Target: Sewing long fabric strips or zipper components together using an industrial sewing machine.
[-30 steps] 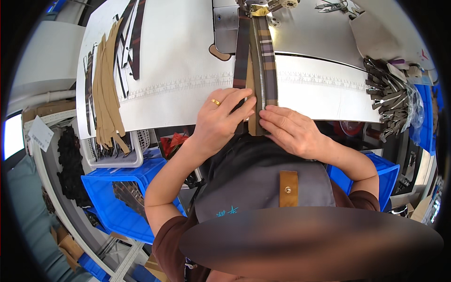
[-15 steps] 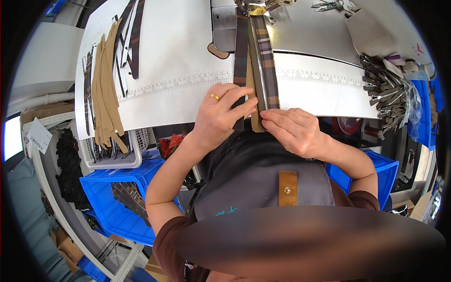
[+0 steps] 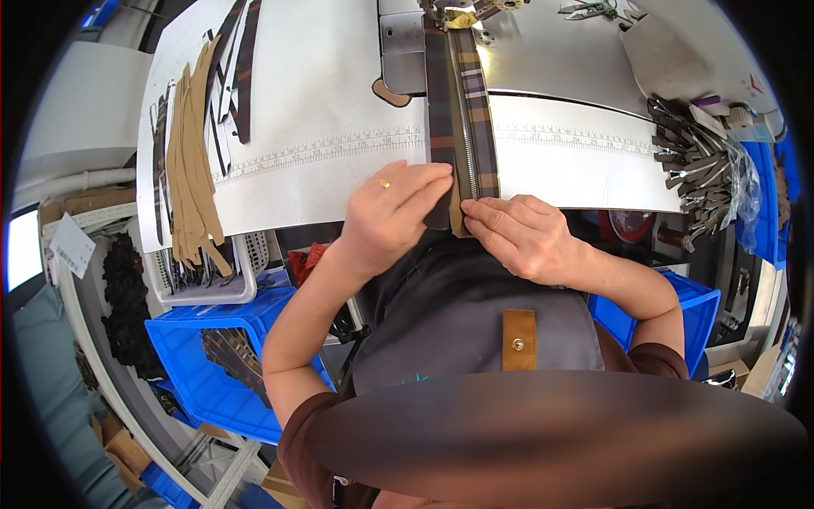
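White worktable (image 3: 339,191) with a printed ruler scale (image 3: 318,148) across it, sewing machine (image 3: 403,44) at the far side. Zipper strip (image 3: 465,119) lies mid-table, metal teeth up, long axis running straight away from the person, near end at the table's front edge, far end under the machine's yellow-tipped foot area (image 3: 462,20). Plaid strip (image 3: 482,127) runs along its right side; dark plaid strip (image 3: 438,119) lies parallel on its left; tan strip end (image 3: 459,222) pokes out below. Right hand (image 3: 527,236) is the nearer one: fingertips touching the zipper's near end from the right, drawn together in what looks like a pinch, thumb mostly hidden. Left hand (image 3: 392,208) comes in from the left, fingers nearly closed, tips over the dark plaid strip's near part and just beside the zipper, a little farther up the table than the right fingertips; gripping or only pressing, cannot tell. So the zipper's near end sits between both hands, its length pointing ahead of them. Farther out: tan strips (image 3: 188,161) at left, zipper bundle (image 3: 695,170) at right, snips (image 3: 591,10) far right, blue bin (image 3: 188,327) below left.
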A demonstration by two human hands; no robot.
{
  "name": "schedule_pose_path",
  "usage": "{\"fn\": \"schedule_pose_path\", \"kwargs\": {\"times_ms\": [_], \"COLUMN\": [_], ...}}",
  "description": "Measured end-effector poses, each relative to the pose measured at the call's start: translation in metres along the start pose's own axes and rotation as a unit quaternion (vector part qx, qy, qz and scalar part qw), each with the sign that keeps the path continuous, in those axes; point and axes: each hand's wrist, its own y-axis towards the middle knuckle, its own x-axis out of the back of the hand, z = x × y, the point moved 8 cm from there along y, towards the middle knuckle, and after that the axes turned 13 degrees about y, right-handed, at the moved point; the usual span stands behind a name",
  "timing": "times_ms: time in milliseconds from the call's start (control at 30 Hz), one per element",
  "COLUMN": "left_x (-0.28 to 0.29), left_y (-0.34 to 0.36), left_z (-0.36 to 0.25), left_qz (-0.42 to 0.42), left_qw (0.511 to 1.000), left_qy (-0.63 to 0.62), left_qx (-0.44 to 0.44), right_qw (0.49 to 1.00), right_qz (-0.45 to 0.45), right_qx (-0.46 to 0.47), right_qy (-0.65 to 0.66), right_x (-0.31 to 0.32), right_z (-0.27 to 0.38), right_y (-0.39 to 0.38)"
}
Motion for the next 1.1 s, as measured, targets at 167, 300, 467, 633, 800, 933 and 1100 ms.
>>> {"fn": "schedule_pose_path", "kwargs": {"times_ms": [167, 300, 467, 633, 800, 933, 1100], "left_x": [-0.015, -0.022, -0.023, -0.024, -0.022, -0.023, -0.021], "left_y": [0.005, -0.001, -0.004, -0.007, -0.006, -0.006, -0.006], "left_z": [-0.016, -0.014, -0.010, -0.004, -0.004, -0.005, -0.004], "left_qz": [0.019, 0.055, 0.079, 0.083, 0.068, 0.077, 0.057], "left_qw": [0.998, 0.997, 0.996, 0.996, 0.997, 0.996, 0.998], "left_qy": [0.055, 0.056, 0.036, 0.023, 0.031, 0.039, 0.028], "left_qx": [-0.009, 0.006, 0.026, 0.016, 0.003, 0.003, 0.002], "right_qw": [1.000, 1.000, 1.000, 0.998, 0.968, 0.987, 0.987], "right_qz": [-0.016, -0.016, -0.021, 0.013, 0.039, 0.066, 0.077], "right_qx": [-0.002, 0.000, 0.000, -0.027, -0.131, -0.124, -0.114], "right_qy": [0.004, 0.003, 0.021, 0.059, 0.210, 0.082, 0.077], "right_x": [-0.002, -0.002, -0.007, -0.011, -0.001, 0.000, -0.002], "right_z": [0.000, 0.000, -0.002, -0.005, -0.024, -0.042, -0.045], "right_y": [-0.004, -0.005, -0.015, -0.025, -0.030, -0.011, -0.010]}}
